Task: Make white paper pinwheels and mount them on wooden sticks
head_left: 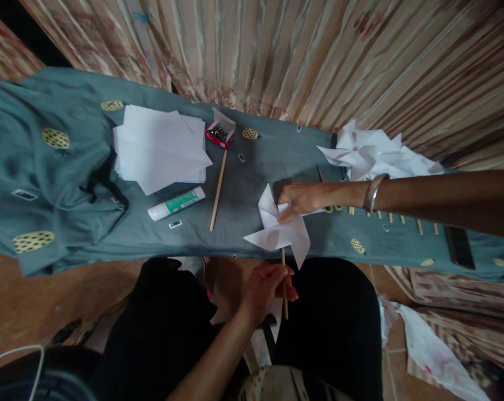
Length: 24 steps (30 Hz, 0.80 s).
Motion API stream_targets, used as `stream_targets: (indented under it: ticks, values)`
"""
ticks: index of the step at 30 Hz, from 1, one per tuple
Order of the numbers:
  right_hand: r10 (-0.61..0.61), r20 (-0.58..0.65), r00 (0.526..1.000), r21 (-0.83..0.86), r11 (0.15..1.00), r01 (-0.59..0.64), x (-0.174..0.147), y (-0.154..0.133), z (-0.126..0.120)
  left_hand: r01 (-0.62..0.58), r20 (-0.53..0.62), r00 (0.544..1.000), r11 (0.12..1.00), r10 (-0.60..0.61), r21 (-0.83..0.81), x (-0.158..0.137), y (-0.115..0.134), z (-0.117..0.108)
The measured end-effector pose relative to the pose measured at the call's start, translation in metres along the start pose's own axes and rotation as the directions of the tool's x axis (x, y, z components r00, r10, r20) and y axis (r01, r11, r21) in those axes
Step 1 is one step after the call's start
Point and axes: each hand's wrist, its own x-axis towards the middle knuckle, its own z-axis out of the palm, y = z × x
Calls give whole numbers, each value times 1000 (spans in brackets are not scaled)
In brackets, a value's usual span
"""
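A white paper pinwheel [272, 236] sits on a thin wooden stick [285, 309] at the front edge of the cloth-covered surface. My left hand [268, 284] pinches the stick below the blades, over my lap. My right hand [297, 200], reaching in from the right with a bangle on its wrist, has its fingers closed at the pinwheel's middle. Its fingertips and the hub are partly hidden. Just behind this hand, scissors [329, 209] lie partly covered by the forearm. A loose wooden stick [218, 192] lies to the left of the pinwheel.
A stack of white paper [162, 147] lies at left, with a glue stick [176, 204] in front and a small red box [220, 131] of dark pins beside it. Several finished pinwheels [372, 150] are piled at right. A dark phone [459, 247] lies near the right front edge.
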Motion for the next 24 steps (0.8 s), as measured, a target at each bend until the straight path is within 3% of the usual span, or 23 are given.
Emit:
stream_targets:
  ticks: [10,15,22,24]
  values:
    - [4,-33,999,86,996,-1,-7,9,6,-11,-7,1000,1000,11,24,0,-3,1]
    - [-16,-81,997,206,978,32,-13,15,9,-30,-36,999,999,31,37,-4,1,0]
    - [-29,-238,971,297,949,101,-22,27,19,-68,-75,994,995,74,79,-1,4,-3]
    - [-29,-348,937,301,943,141,-26,31,23,-97,-80,991,989,106,108,-1,4,-4]
